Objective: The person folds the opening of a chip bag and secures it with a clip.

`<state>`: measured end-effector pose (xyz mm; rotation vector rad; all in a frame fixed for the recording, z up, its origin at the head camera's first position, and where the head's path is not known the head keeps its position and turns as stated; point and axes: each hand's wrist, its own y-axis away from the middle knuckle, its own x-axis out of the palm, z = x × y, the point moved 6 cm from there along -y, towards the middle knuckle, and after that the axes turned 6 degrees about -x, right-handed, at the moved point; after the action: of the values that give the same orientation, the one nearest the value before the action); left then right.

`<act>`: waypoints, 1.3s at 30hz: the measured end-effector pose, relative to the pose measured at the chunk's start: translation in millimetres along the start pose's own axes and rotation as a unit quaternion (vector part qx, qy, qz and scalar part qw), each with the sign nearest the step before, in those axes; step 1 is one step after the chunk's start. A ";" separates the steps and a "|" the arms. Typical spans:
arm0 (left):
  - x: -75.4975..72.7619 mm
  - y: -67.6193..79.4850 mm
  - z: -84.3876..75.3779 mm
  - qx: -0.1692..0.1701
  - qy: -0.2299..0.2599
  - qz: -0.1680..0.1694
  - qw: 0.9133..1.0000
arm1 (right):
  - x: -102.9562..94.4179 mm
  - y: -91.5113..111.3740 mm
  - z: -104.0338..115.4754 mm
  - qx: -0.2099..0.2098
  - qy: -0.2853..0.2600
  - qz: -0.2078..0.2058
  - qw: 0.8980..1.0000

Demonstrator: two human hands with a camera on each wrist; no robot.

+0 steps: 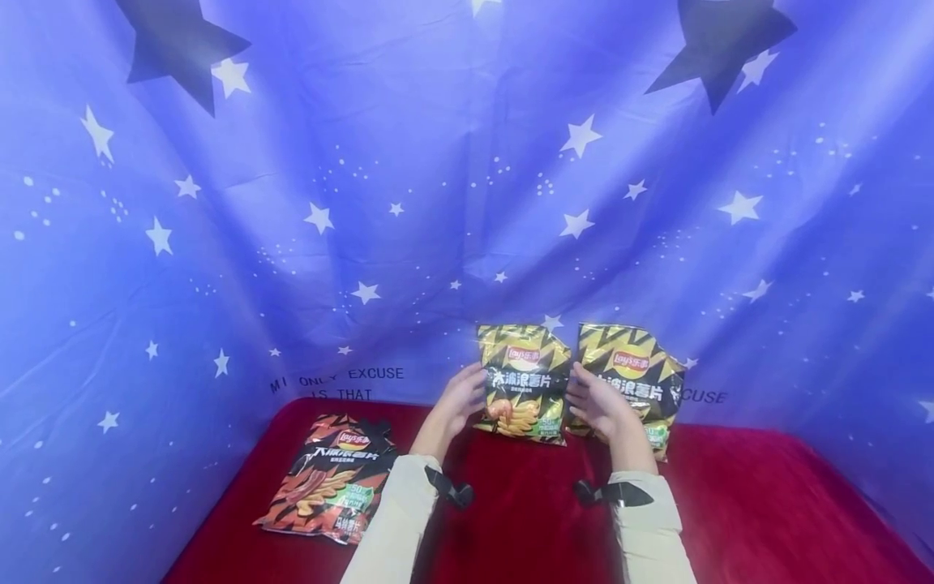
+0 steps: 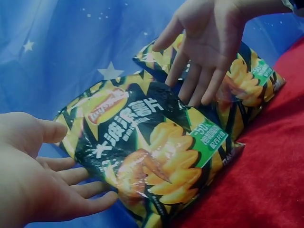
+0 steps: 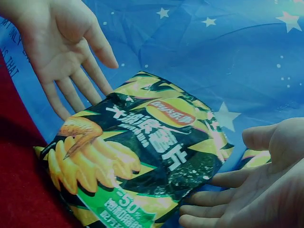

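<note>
A black-and-yellow bag of chips (image 1: 522, 381) stands upright at the back of the red cloth, between my two hands. My left hand (image 1: 458, 399) is at its left edge, fingers straight and spread, as the left wrist view shows. On the other side, my right hand (image 1: 600, 403) has its palm toward the same bag, its straight fingertips close to the right edge. Behind the right hand stands a second black-and-yellow bag of chips (image 1: 660, 369), partly covered by that hand. A red-and-black bag of chips (image 1: 324, 487) lies to the left of my left forearm.
Red cloth (image 1: 773, 503) covers the table. A blue curtain with white stars (image 1: 467, 203) hangs right behind the bags and along both sides. Each wrist wears a dark strap with a small device, the left one (image 1: 450, 487) and the right one (image 1: 613, 492).
</note>
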<state>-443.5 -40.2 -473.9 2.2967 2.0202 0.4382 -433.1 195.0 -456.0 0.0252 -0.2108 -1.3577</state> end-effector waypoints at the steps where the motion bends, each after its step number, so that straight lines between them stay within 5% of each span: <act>1: 0.6 -0.7 1.5 -0.001 0.003 -0.001 1.000 | 1.1 -0.3 -1.7 0.001 -0.006 -0.003 1.000; 7: 0.4 0.5 4.2 0.002 0.007 -0.018 1.000 | 6.0 -3.1 -7.4 0.000 -0.041 -0.015 0.999; 14: 2.6 5.6 0.1 0.014 0.017 -0.032 0.999 | 5.6 -2.7 -6.0 -0.020 -0.008 -0.044 0.999; 22: 9.4 19.9 -22.4 0.047 0.002 -0.053 0.998 | 11.7 4.4 10.5 -0.022 -0.002 -0.048 0.999; 30: 2.5 41.4 -53.3 0.087 -0.037 -0.087 0.992 | 17.5 21.5 44.1 -0.061 0.110 -0.023 0.992; 39: -15.4 69.0 -73.1 0.110 -0.060 -0.058 0.990 | 28.1 38.9 65.5 -0.107 0.172 -0.031 0.979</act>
<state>-396.4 -76.0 -391.2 2.2400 2.2268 0.0693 -400.8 182.8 -382.5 0.0860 0.2300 -1.4094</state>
